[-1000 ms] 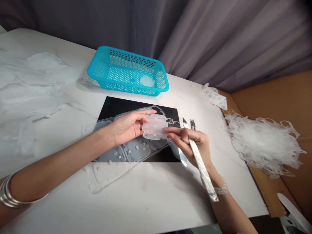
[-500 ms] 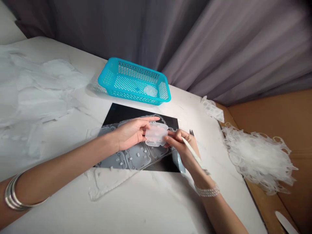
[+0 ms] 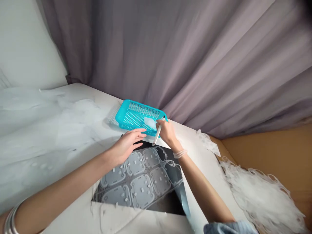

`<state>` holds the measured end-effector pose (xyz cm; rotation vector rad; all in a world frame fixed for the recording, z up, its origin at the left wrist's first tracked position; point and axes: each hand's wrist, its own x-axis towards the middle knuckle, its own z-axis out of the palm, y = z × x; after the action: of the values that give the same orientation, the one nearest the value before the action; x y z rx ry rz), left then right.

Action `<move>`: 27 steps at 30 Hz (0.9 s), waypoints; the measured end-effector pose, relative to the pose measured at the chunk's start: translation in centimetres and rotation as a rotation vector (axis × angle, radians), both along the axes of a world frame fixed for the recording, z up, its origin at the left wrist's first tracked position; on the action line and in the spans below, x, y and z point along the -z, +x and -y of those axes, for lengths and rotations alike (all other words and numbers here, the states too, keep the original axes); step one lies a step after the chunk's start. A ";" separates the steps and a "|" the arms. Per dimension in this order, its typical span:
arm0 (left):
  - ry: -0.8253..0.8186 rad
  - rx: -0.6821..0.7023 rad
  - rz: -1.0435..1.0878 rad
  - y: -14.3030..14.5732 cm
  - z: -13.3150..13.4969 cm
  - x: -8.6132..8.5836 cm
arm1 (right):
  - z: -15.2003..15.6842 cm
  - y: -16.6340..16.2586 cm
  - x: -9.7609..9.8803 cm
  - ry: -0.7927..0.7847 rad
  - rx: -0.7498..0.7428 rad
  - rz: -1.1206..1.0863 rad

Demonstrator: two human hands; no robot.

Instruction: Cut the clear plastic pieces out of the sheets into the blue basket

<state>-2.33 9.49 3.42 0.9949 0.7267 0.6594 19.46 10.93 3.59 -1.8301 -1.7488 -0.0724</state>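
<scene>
My left hand [image 3: 126, 144] hovers over the far left part of the black sheet [image 3: 168, 203], its fingers stretched toward the blue basket [image 3: 124, 113] and nothing in its grasp. My right hand [image 3: 167, 131] is at the basket's right end, closed around a slim white tool [image 3: 158, 134] with a dark tip. Close to its fingertips, inside the basket, is a translucent plastic piece [image 3: 149, 122]; whether the fingers still touch it I cannot tell. On the black sheet lies a clear molded plastic sheet [image 3: 142, 191] with several rounded panels, partly torn into strips at its right side.
Clear plastic sheets [image 3: 65, 126] are heaped on the left of the white table [image 3: 204, 182]. Stringy clear scraps [image 3: 263, 191] pile up at the right, beside a brown cardboard surface [image 3: 265, 146]. A crumpled clear piece [image 3: 208, 143] lies behind them. A grey curtain [image 3: 151, 55] hangs at the back.
Both hands were together on a translucent piece over the black sheet. My left hand has let go; my right hand has moved forward to the basket. The view has tilted up.
</scene>
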 end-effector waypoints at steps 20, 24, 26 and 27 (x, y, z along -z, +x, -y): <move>0.746 0.102 -0.327 0.6 -0.1 6.6 | 15.6 3.5 4.8 -0.307 0.165 -0.079; 0.884 0.195 -0.313 0.4 1.2 6.4 | 15.0 5.2 4.0 -0.245 0.230 -0.013; 1.006 0.276 -0.296 -0.1 2.0 6.9 | 14.9 6.1 3.5 -0.251 0.242 -0.003; 1.069 0.319 -0.289 -0.4 2.4 7.2 | 15.0 6.4 3.0 -0.259 0.242 0.002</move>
<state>-2.73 7.13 -3.75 2.1722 0.4092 0.6179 25.89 -4.08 0.55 -2.2233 -1.5893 0.0587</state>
